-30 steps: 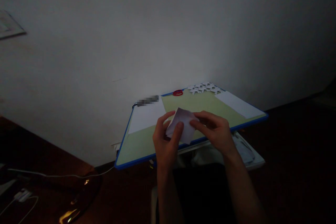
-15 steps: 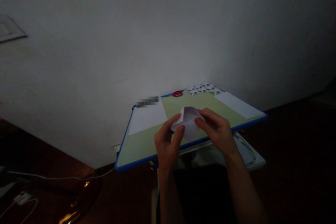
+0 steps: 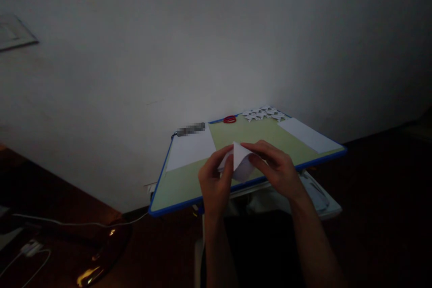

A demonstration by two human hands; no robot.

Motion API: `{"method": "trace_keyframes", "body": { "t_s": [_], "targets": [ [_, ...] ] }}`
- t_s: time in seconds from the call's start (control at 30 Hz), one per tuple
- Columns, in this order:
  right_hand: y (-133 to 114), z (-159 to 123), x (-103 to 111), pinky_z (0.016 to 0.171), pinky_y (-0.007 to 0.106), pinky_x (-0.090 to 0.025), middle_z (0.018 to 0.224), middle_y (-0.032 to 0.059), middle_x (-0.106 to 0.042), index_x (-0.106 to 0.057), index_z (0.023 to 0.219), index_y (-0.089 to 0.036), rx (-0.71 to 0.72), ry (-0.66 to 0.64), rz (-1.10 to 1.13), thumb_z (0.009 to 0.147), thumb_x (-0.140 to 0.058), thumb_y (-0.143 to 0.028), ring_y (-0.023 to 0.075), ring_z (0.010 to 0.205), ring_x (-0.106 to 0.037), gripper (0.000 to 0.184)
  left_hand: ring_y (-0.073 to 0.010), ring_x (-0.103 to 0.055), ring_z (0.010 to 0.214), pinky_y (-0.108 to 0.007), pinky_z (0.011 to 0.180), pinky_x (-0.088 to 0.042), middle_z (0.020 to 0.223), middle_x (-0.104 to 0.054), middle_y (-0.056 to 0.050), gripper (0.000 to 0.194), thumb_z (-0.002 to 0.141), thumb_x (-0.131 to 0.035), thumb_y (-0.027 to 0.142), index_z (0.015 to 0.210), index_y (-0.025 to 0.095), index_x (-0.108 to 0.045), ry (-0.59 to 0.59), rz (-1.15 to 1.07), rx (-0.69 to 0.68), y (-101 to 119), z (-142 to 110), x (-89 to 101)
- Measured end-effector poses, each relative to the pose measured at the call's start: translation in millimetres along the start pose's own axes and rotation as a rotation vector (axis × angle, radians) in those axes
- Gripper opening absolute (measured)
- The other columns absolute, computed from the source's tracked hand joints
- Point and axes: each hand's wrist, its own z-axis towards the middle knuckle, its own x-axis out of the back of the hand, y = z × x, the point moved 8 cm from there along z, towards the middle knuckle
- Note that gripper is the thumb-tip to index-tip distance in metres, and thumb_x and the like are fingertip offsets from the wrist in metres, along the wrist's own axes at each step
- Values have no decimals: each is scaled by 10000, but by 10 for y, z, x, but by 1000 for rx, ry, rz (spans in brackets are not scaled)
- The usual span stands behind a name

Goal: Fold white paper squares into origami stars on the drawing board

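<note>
Between my two hands is a piece of folded white paper, held above the near edge of the table. A pointed flap stands up in its middle. My left hand pinches its left side, thumb in front and fingers behind. On the opposite side my right hand grips the paper between thumb and fingers. Parts of the folds are covered by my fingers.
The green tabletop has a blue rim. White sheets lie at left, and a white paper stack at right. Red-handled scissors and several small folded paper pieces lie along the back by the wall.
The paper's opened pocket has turned into a narrower shape with a pointed flap in the middle. My hands have stayed almost in place, still gripping it.
</note>
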Motion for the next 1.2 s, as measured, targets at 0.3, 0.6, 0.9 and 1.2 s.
{"method": "trace_keyframes", "body": {
  "t_s": [0.3,0.6,0.9,1.2],
  "targets": [
    [55,6,8,884,345,-537,1088,57,-699,-711,1195,-271,-13,44,40,936,-611,-192,220,1020,-658,289,-201,-732,902,-283,739,-579,1039,-771,-70,319,901,-689,315,1206,224,-688,-24,11,46,41,-53,-47],
    [-88,10,-12,807,330,-520,962,27,-705,-749,1086,-282,87,47,-6,887,-686,-160,207,910,-655,242,-155,-674,773,-258,724,-538,844,-736,-19,92,893,-698,282,896,204,-747,-1,72,-18,139,-53,-11],
    [-190,-22,20,774,317,-534,976,25,-697,-760,1155,-344,171,-21,-75,903,-658,-110,187,891,-665,358,-157,-637,787,-263,720,-515,811,-680,-15,49,885,-674,195,849,199,-707,-90,75,-79,268,-71,-34],
    [-162,-67,22,756,279,-533,994,16,-701,-757,1172,-350,198,-71,-82,878,-618,5,161,896,-668,481,-115,-601,658,-236,645,-470,709,-661,21,104,842,-663,113,763,180,-669,-148,283,-251,450,-66,-27]
  ]
}}
